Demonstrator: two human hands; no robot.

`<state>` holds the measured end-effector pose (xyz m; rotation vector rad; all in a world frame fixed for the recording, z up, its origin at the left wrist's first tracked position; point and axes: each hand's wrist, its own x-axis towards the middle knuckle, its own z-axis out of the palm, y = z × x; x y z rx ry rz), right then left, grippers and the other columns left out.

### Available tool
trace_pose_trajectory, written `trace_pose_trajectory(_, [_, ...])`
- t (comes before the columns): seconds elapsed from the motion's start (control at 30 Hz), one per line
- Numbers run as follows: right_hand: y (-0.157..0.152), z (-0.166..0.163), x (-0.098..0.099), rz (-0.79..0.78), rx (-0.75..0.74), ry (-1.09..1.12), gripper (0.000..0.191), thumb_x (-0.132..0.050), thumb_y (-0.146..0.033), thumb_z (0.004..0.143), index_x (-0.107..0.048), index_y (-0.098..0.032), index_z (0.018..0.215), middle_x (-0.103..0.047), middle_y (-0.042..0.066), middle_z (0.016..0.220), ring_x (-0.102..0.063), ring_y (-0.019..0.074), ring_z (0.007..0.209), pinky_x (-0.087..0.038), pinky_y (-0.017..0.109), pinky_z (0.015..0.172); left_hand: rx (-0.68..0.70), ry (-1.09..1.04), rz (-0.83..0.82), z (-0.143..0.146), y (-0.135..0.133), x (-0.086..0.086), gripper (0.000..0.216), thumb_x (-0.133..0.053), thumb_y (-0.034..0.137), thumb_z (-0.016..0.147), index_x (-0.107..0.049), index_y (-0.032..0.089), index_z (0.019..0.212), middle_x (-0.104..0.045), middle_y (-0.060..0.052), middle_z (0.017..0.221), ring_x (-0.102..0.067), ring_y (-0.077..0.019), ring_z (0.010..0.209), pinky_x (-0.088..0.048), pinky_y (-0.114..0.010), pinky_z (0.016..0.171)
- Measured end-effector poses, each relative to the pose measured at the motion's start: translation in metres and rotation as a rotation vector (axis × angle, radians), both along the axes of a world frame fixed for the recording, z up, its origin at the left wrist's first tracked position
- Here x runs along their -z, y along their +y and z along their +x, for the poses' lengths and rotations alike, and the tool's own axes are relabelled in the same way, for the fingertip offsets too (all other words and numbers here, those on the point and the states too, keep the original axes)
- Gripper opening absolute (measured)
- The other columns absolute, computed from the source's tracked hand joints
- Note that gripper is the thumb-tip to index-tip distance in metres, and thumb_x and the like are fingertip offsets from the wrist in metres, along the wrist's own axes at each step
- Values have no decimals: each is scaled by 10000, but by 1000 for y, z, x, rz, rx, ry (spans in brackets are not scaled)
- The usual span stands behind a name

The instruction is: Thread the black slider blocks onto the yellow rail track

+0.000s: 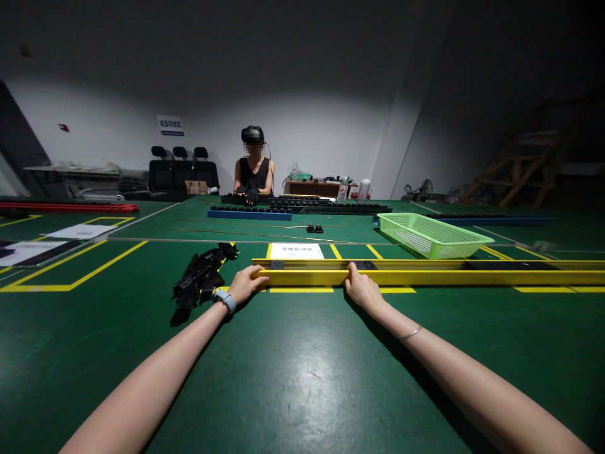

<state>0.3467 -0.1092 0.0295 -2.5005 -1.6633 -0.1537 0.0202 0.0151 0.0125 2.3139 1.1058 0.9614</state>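
Note:
A long yellow rail lies across the green table, running from the middle out past the right edge. My left hand grips the rail's left end, fingers curled over it. My right hand holds the rail's near side a little further right, thumb up against it. A pile of black plastic parts lies just left of my left wrist. A white label sheet sits behind the rail.
A green mesh basket stands behind the rail at the right. Across the table a person wearing a headset sits over black and blue rails. Yellow floor-style lines mark boxes at the left. Chairs and a desk stand by the back wall.

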Motion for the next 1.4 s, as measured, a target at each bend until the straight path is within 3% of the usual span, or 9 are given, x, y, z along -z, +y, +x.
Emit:
trace_pose_trajectory(0.67, [-2,5,2,4,-27,-24,333,-293,-317,916,-337,-174,1213,-649,129,875,-634,252,794,-402,322,690,8,-17,-5,0,-2,-1,361,-544,508,767,-639,202,934,-670,-49,964,-604,-202,867,-430,-286,785])
trace_pose_trajectory(0.8, [-9,21,1,-9,39,-12,341,-284,-314,911,-359,-156,1204,-646,136,865,-636,263,810,-399,318,681,0,-6,-19,0,-4,-4,363,-543,502,766,-644,201,940,-672,-50,954,-600,-206,874,-431,-292,792])
trace_pose_trajectory(1.4, [-32,91,3,-16,79,-69,405,-318,-325,895,-336,-174,1271,-648,132,836,-643,267,789,-396,315,653,-29,42,6,-1,-1,-1,403,-528,533,763,-637,199,960,-672,-58,991,-604,-211,897,-430,-290,814])
